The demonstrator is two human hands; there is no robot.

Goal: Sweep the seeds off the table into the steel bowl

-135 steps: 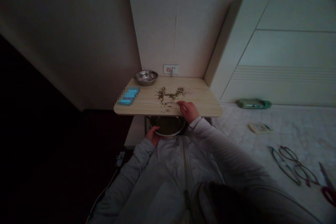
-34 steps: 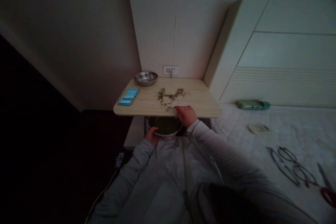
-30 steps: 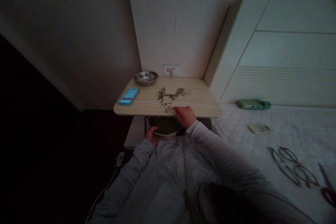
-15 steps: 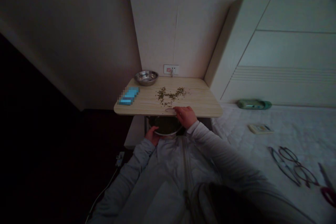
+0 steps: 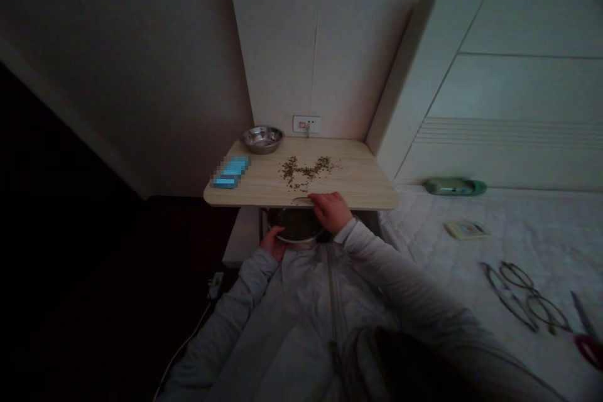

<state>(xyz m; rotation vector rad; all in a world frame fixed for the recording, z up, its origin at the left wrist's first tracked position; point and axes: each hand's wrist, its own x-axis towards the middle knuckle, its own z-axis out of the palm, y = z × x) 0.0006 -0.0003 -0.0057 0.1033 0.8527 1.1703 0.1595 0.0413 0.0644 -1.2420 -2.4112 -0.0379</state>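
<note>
Just below the front edge of a wooden table (image 5: pixel 367 185), a metal bowl (image 5: pixel 304 240) with dark contents is gripped at its near left rim by my left hand (image 5: pixel 273 244), thumb over the rim. My right hand (image 5: pixel 332 210) is closed at the table's front edge, pinching a thin, curved, pale-edged object (image 5: pixel 301 198) that may be a spoon; its full shape is unclear. Small greenish grains (image 5: pixel 308 173), like beans, lie scattered in a loose pattern on the tabletop beyond my right hand.
Another metal bowl (image 5: pixel 262 139) stands at the back left, behind a blurred blue-screened phone (image 5: pixel 230 172). A wall socket (image 5: pixel 306 124) is behind the table. On the bed (image 5: pixel 424 251) at right lie a green bottle (image 5: pixel 455 186), a small pale box (image 5: pixel 466 230) and eyeglasses (image 5: pixel 532 294).
My right hand has shifted slightly left with the thin curved object, along the table's front edge. My left hand and the bowl it holds stay in place.
</note>
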